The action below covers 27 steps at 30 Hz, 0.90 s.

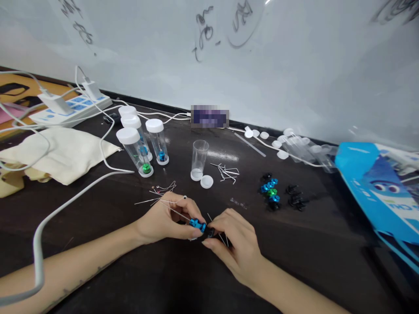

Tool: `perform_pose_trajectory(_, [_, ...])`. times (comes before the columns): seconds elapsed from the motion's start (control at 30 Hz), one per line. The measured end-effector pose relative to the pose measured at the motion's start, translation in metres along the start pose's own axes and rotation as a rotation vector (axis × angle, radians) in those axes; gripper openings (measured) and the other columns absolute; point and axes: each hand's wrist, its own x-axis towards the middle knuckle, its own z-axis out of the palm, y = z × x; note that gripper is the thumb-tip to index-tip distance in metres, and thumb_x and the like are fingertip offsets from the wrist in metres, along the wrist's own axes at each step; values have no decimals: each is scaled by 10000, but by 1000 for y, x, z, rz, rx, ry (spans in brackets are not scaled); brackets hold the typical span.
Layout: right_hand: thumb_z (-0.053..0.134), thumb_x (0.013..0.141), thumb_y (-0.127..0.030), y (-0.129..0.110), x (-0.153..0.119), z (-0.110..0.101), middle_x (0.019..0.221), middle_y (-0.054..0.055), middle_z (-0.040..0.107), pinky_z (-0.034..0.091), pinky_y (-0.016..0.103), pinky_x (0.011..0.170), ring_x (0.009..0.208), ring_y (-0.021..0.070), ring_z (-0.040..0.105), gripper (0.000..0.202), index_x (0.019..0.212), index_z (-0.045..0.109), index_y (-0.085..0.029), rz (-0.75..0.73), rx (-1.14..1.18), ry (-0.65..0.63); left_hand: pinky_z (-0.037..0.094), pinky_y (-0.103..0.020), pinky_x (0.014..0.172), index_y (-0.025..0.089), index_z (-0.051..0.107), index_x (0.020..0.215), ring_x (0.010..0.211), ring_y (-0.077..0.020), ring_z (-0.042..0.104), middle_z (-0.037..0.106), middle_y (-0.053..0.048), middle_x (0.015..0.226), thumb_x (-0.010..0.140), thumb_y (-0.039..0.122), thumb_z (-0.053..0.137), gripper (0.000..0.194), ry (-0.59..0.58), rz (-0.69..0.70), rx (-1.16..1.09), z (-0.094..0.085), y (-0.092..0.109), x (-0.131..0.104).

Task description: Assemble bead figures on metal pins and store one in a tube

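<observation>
Away from the tabletop [307, 253]'s far edge, our left hand [163, 223] pinches closed on a blue spool [196, 224], our right hand [237, 242] on a black piece [209, 233]; slackening could drop either.

Shiny blue part [197, 224], tilted, with thin silvery rod [180, 213] at one end, small black piece [209, 233] near the other

Blue bag [373, 192], seemingly lettered "CH", whiteboard [294, 65] handwriting [242, 16] (illegible)
</observation>
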Motion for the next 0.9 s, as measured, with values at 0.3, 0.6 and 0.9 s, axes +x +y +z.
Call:
perform_pose_trajectory(0.3, [531,970,-299,-1,4,2,718,26,615,445,291,601,654,162,559,146,899,577,-180,10,-50,14,546,-241,599,116,714,732,658,-154,672,724,-55,738,625,109,824,154,24,-6,-15,-1,0,2])
perform_pose_trajectory(0.6, [513,976,-339,-1,1,2,677,11,597,429,288,564,595,152,549,196,866,573,-188,28,-44,-2,532,-222,577,115,727,745,623,-135,662,718,-46,728,627,71,814,153,3,-16,-52,0,1,2])
perform_pose_trajectory(0.9, [538,967,-318,-1,2,1,681,14,602,437,286,585,612,151,557,184,856,580,-177,16,-28,6,532,-224,577,117,728,755,623,-135,664,719,-43,737,632,60,808,157,-5,-13,-47,0,1,2])
